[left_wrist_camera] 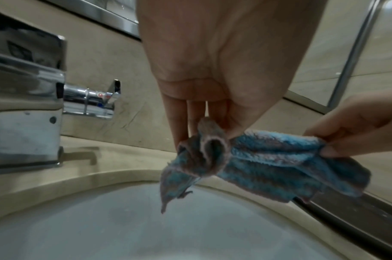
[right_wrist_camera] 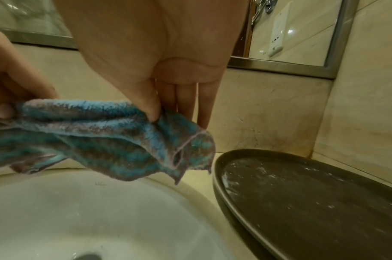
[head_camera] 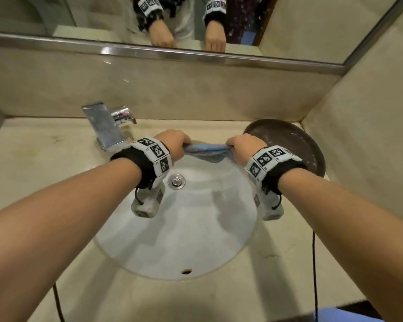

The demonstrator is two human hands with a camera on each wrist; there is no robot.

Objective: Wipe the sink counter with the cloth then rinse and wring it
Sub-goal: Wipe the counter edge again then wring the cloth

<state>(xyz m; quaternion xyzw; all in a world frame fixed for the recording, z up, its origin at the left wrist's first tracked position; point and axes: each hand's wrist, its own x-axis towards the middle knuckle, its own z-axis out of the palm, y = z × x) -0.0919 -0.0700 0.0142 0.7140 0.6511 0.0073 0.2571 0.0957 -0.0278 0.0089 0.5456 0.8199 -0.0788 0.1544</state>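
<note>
A bunched blue and grey cloth [head_camera: 206, 152] hangs stretched between my two hands over the far rim of the white sink basin [head_camera: 184, 228]. My left hand [head_camera: 176, 142] pinches its left end [left_wrist_camera: 201, 153] between thumb and fingers. My right hand [head_camera: 241, 145] pinches the right end [right_wrist_camera: 168, 133] the same way. The cloth [left_wrist_camera: 275, 163] sags in folds, with corners drooping toward the basin. No water runs from the chrome faucet [head_camera: 105, 126], which stands left of my left hand on the beige counter [head_camera: 44, 154].
A dark round tray [head_camera: 293, 145] with white specks lies on the counter at the back right, close to my right hand. The drain plug [head_camera: 176, 181] sits in the basin below the cloth. A mirror [head_camera: 196, 19] and a beige wall close off the back.
</note>
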